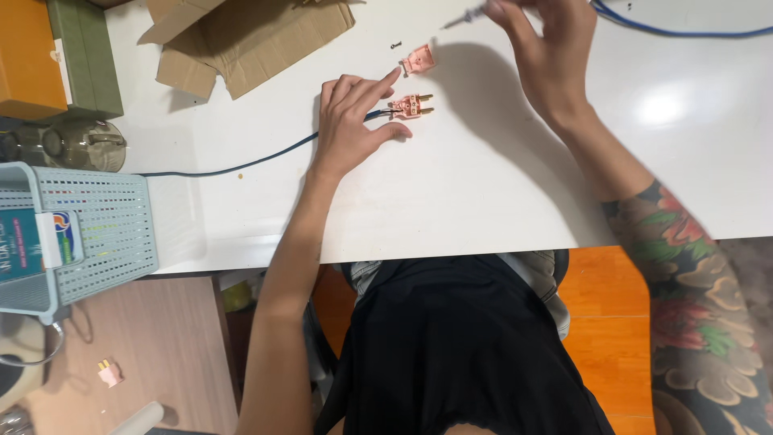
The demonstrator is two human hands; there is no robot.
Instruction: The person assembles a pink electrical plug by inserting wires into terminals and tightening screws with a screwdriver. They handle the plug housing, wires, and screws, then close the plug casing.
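Left hand (348, 129) flat on the white table (483, 177), fingers (378, 84) spread and unclenched, gripping nothing; forefinger stretched toward a loose pink plug cover (419, 59), thumb lying just below the opened pink plug half (409, 105). Plug half resting on the table just beside the fingertips, two brass prongs pointing right, wire ends meeting it from the left. Dark blue cable (241, 167) running from under the palm leftward across the table toward the basket.

Right hand (547, 48) raised over the far edge of the table, fingers curled around a slim metal tool, likely a screwdriver (463, 19), with its tip poking out to the left; grip partly cut off by the top edge, yet closed on the shaft. Small dark screw (395, 46) lying just left of the pink cover. Tattooed forearm reaching in from the lower right.

Farther out: torn brown cardboard (241, 40) at the upper left, a blue cord (684, 32) curving along the top right, a pale perforated plastic basket (88, 234) at the table's left edge, glass jars (80, 145) behind it, an orange box (28, 56) and a green box (84, 56) in the corner. Another pink plug (109, 372) down on the lower wooden surface at the left
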